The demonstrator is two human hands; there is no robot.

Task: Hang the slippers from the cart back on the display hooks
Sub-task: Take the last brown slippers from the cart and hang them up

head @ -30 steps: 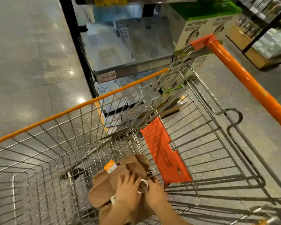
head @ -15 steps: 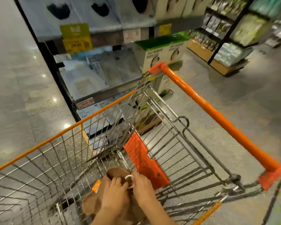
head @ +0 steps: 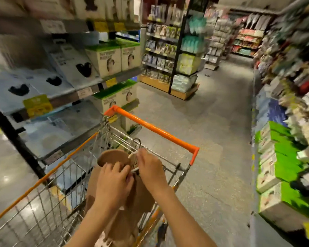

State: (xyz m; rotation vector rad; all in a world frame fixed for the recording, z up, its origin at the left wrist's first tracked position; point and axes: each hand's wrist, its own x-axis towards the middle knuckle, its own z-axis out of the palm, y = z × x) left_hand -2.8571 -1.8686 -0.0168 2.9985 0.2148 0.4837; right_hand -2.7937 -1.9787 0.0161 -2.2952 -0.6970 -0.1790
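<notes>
Now the tan slippers [head: 114,158] are up out of the cart [head: 43,202], held above its handle end. Left hand [head: 112,182] curls round them; right hand [head: 150,169] pinches their white hanger [head: 133,155]. Next, I judge, comes finding the display hooks, unseen here.

I see the cart [head: 48,198] at lower left, its handle [head: 155,131] on the far right side. The slippers [head: 114,193] are above the cart, near the handle. Shelves [head: 64,97] stand left of the cart; boxes [head: 282,177] stand well right of it, across the aisle.
</notes>
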